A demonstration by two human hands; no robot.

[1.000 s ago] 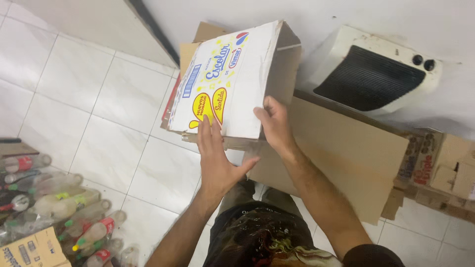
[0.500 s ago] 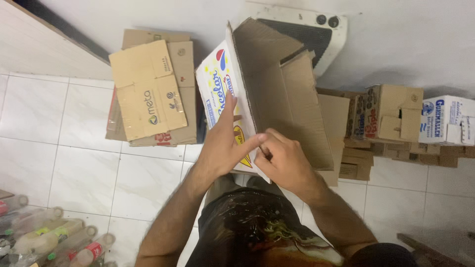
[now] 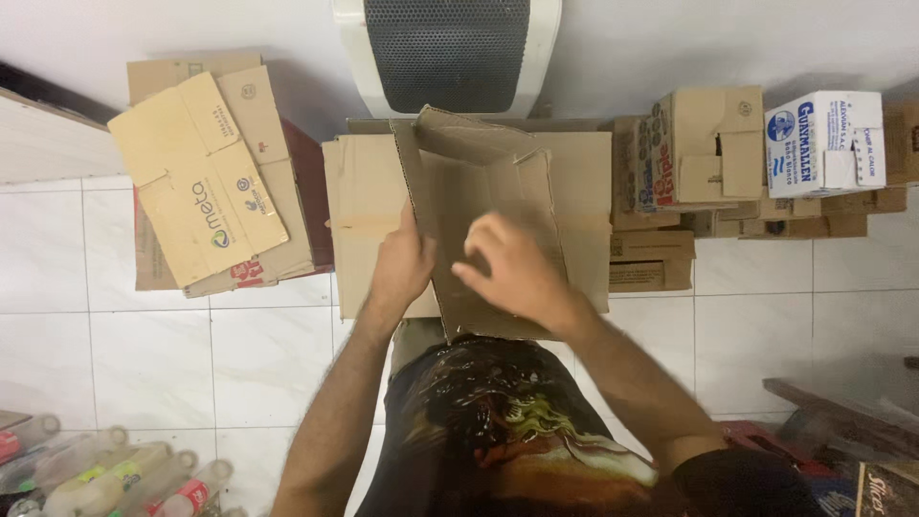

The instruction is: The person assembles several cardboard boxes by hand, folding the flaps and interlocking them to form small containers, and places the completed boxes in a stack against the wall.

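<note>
Head view: left hand [image 3: 402,263] is gripping the opened cardboard box [image 3: 483,220] at its left edge; right hand [image 3: 512,268], fingers loosely spread, is pressing its inner panel, above flattened cardboard [image 3: 359,220].

The view shows two bare hands, a left hand [image 3: 402,263] and a right hand [image 3: 512,268]. There is one opened cardboard box [image 3: 483,225] standing in front, on one stack of flattened cardboard sheets [image 3: 359,230]. One more pile of flattened boxes [image 3: 206,182] lies at the left. One white fan heater [image 3: 445,53] stands at the wall. One white carton [image 3: 823,144] is at the right. About four plastic bottles [image 3: 124,474] show at the bottom left, though some are cut off.
</note>
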